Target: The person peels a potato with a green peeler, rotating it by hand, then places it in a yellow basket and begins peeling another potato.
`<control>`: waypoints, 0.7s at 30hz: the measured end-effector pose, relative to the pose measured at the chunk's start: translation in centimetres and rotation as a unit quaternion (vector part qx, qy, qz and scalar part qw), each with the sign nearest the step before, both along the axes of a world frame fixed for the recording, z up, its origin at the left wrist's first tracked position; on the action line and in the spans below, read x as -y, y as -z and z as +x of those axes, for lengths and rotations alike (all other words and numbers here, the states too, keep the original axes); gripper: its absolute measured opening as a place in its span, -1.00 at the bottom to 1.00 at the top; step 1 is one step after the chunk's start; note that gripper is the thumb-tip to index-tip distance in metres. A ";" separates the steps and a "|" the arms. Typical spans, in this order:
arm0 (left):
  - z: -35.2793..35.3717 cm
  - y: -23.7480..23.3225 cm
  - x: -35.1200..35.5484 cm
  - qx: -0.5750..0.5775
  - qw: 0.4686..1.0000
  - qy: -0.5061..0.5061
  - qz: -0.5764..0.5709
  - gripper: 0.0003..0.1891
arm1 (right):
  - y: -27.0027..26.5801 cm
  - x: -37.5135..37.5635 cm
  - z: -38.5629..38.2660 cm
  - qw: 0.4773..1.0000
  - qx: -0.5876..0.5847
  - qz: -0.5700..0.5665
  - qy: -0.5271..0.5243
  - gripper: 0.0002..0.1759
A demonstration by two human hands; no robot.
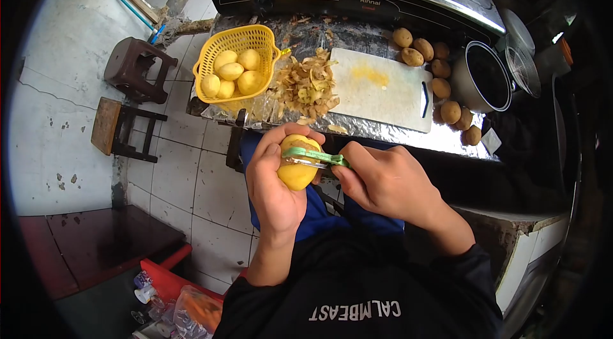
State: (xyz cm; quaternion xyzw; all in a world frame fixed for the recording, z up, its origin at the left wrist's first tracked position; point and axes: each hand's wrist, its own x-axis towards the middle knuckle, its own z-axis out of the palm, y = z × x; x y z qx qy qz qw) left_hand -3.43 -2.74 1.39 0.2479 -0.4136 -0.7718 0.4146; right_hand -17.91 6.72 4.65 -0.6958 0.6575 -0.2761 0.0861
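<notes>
A foil-covered surface (389, 133) carries a yellow basket (239, 33) at its left end, a pile of potato peelings (306, 85) beside it, a white cutting board (383, 89) at its middle, and unpeeled potatoes (440, 68) and a pot (463, 82) at its right end.

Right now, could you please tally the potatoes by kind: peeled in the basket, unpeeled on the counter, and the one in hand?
Peeled potatoes in yellow basket: 6
Unpeeled potatoes on counter: 9
Part-peeled potato in left hand: 1
Total: 16
</notes>
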 end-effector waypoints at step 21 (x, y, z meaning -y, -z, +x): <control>-1.2 0.0 0.4 0.099 0.994 -0.040 0.017 -0.58 | 1.0 2.1 -0.7 1.000 -0.013 -0.014 0.018 -0.73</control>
